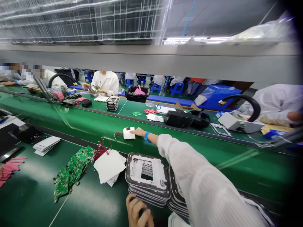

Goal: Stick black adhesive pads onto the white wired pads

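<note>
My right hand (140, 132), with a blue band at the wrist, reaches over the green conveyor belt and pinches the edge of a white square piece (127, 135). That piece has a small dark patch on top and red wires trailing off its left side. I cannot tell whether it touches the belt. At the bottom, my left hand (138, 212) has loosely curled fingers, apart, with nothing visible in them. It is close to the front of a stack of grey-and-white plastic frames (149, 173). My right sleeve partly hides a second stack of frames (176, 186).
Left of the frames lie white square sheets (110, 165), bundled red wires (100, 153) and green circuit boards (71, 170). Farther left are white sheets (46, 145) and pink strips (10, 168). Across the belt (82, 121), co-workers sit at a bench holding black boxes (178, 119) and stacked frames (112, 103).
</note>
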### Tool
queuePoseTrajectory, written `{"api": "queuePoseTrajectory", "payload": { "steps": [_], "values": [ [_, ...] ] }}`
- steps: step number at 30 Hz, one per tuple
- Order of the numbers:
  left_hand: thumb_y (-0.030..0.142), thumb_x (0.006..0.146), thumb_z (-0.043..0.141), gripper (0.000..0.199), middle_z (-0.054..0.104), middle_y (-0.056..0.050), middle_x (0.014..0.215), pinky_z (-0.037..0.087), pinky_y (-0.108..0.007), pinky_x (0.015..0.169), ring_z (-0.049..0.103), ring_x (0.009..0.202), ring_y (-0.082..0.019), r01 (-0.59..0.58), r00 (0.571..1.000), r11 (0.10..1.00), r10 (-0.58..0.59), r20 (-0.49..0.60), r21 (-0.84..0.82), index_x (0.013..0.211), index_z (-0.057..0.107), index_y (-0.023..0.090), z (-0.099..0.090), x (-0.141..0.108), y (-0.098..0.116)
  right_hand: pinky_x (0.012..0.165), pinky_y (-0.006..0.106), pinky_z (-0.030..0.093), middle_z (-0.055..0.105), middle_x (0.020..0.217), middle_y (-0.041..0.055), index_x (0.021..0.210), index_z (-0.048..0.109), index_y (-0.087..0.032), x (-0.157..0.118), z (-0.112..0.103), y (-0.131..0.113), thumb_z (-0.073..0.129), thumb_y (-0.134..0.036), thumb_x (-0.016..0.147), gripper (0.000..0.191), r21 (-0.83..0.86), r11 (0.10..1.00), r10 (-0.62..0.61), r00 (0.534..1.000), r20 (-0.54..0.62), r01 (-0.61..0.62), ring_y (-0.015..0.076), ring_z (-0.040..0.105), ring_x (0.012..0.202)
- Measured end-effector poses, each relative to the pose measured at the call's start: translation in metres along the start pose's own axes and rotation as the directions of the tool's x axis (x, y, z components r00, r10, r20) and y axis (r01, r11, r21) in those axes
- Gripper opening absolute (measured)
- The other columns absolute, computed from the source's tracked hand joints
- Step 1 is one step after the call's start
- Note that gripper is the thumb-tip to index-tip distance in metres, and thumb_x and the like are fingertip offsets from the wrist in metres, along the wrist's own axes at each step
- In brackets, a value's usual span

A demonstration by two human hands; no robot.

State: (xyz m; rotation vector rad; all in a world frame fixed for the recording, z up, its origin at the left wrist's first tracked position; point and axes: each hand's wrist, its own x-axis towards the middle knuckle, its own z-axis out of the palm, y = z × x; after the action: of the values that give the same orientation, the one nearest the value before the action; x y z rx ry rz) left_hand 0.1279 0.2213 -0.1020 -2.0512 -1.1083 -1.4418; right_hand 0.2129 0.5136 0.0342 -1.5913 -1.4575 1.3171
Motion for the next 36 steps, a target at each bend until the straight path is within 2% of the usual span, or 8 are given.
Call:
{"api": "queuePoseTrajectory", "payload": {
  "steps": [8, 15, 20, 24, 26, 30, 33, 36],
  "values": [
    [0.0, 0.058, 0.059, 0.057, 0.059, -0.006, 0.087, 0.054, -0.056, 0.068, 0.061, 0.08, -0.027, 0.143, 0.971, 0.964, -0.18, -0.156, -0.224, 0.101, 0.057, 0.037, -0.018, 0.026, 0.003, 0.084, 0.042, 0.053, 0.059, 0.121, 0.0092, 0.121, 0.057, -0.017, -0.039, -0.007, -0.054, 0.058, -0.033, 0.092, 0.033, -0.169, 0.976, -0.146, 0.988, -0.05, 0.135, 0.0218, 0.061, 0.101],
    [0.005, 0.08, 0.055, 0.024, 0.056, -0.004, 0.086, 0.052, -0.046, 0.076, 0.057, 0.082, -0.019, 0.199, 0.969, 0.941, -0.232, -0.091, -0.273, 0.099, 0.053, 0.019, -0.023, 0.032, -0.006, 0.086, 0.044, 0.052, 0.059, 0.122, 0.0087, 0.119, 0.058, -0.015, -0.111, -0.069, -0.069, 0.059, -0.033, 0.092, 0.033, -0.351, 0.928, -0.19, 0.967, -0.167, 0.121, 0.0236, 0.061, 0.104],
    [0.032, 0.089, 0.057, 0.028, 0.06, -0.007, 0.108, 0.052, -0.041, 0.082, 0.06, 0.095, -0.02, 0.264, 0.959, 0.917, -0.284, -0.026, -0.299, 0.112, 0.057, 0.015, -0.019, 0.023, -0.012, 0.106, 0.053, 0.031, 0.061, 0.118, 0.01, 0.107, 0.065, -0.015, -0.25, -0.102, -0.027, 0.071, -0.02, 0.079, 0.03, -0.489, 0.869, -0.235, 0.93, -0.282, 0.071, 0.0323, 0.048, 0.123],
    [0.034, 0.09, 0.057, 0.028, 0.06, -0.007, 0.107, 0.051, -0.041, 0.081, 0.06, 0.093, -0.02, 0.265, 0.955, 0.92, -0.291, -0.05, -0.29, 0.111, 0.057, 0.015, -0.026, 0.026, -0.015, 0.103, 0.051, 0.036, 0.056, 0.128, 0.0145, 0.144, 0.036, -0.019, -0.378, -0.076, 0.047, 0.062, -0.041, 0.084, 0.069, -0.5, 0.866, -0.238, 0.894, -0.379, 0.019, 0.0328, 0.05, 0.122],
    [0.032, 0.089, 0.057, 0.025, 0.06, -0.005, 0.102, 0.05, -0.041, 0.081, 0.059, 0.092, -0.02, 0.274, 0.95, 0.922, -0.303, -0.071, -0.274, 0.108, 0.057, 0.015, -0.034, 0.031, -0.017, 0.11, 0.05, 0.03, 0.034, 0.151, 0.0154, 0.151, 0.016, -0.022, -0.425, -0.053, 0.093, 0.059, -0.048, 0.084, 0.085, -0.464, 0.877, -0.078, 0.918, -0.389, -0.122, 0.0326, 0.03, 0.139],
    [0.017, 0.081, 0.06, 0.022, 0.055, -0.005, 0.094, 0.045, -0.044, 0.084, 0.055, 0.092, -0.022, 0.314, 0.936, 0.915, -0.343, -0.08, -0.254, 0.102, 0.053, 0.016, -0.057, 0.045, -0.014, 0.107, 0.065, 0.02, 0.012, 0.157, 0.023, 0.151, 0.02, -0.017, -0.474, -0.008, 0.165, 0.075, -0.037, 0.066, 0.103, -0.447, 0.815, 0.162, 0.885, -0.437, -0.37, 0.0455, 0.007, 0.143],
    [0.011, 0.076, 0.059, 0.027, 0.055, -0.006, 0.092, 0.043, -0.045, 0.084, 0.053, 0.091, -0.023, 0.347, 0.933, 0.897, -0.36, 0.005, -0.275, 0.101, 0.05, 0.018, -0.075, 0.058, -0.001, 0.104, 0.055, 0.035, 0.021, 0.158, 0.0124, 0.148, 0.031, -0.028, -0.482, 0.006, 0.189, 0.062, -0.026, 0.076, 0.078, -0.432, 0.871, 0.043, 0.914, -0.404, -0.232, 0.0369, 0.025, 0.141],
    [0.01, 0.077, 0.056, 0.026, 0.055, -0.005, 0.09, 0.044, -0.043, 0.082, 0.053, 0.089, -0.023, 0.374, 0.927, 0.868, -0.34, 0.157, -0.327, 0.1, 0.051, 0.02, -0.092, 0.07, 0.02, 0.094, 0.049, 0.045, 0.061, 0.125, 0.012, 0.124, 0.06, -0.026, -0.482, -0.005, 0.197, 0.046, -0.02, 0.083, 0.044, -0.427, 0.898, -0.102, 0.893, -0.439, -0.107, 0.0321, 0.057, 0.116]
  ]
}}
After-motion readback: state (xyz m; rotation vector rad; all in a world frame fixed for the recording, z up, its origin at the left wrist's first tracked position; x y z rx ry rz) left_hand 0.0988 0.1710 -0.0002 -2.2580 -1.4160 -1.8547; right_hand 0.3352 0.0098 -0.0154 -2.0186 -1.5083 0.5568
